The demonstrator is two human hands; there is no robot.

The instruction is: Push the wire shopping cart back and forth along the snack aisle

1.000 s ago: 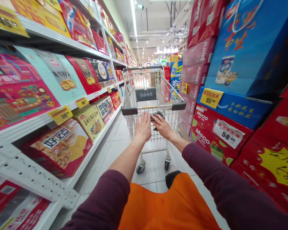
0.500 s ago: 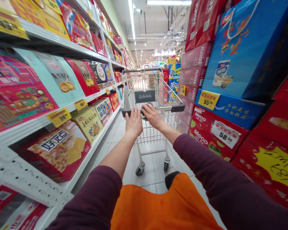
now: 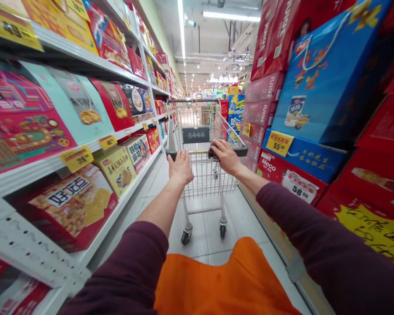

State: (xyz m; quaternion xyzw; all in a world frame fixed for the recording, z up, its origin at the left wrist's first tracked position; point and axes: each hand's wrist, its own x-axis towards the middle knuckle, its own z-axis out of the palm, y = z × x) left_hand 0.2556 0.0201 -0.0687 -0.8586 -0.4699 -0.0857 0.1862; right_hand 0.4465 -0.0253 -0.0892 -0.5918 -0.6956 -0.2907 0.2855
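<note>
A wire shopping cart (image 3: 207, 179) stands in front of me, with a dark sign plate (image 3: 196, 135) on its inside and a handle bar across its near side. My left hand (image 3: 181, 168) rests over the left part of the handle (image 3: 171, 154), fingers curled on it. Farther right, my right hand (image 3: 228, 156) is closed over a small dark item (image 3: 212, 152) against the bar. The hand covers most of that item, so its kind does not show. Between the hands, a thin stretch of bar is visible.
Shelves (image 3: 95, 153) of boxed snacks run along the left. Stacked red cartons (image 3: 261, 100) and a blue gift bag (image 3: 315, 83) line the right, close to the cart. Tiled floor (image 3: 203, 232) lies beneath, and an orange garment (image 3: 223, 280) shows below my arms.
My right hand has slid right along the handle with the dark item, away from my left hand. My left hand stays on the bar. The view has shifted slightly.
</note>
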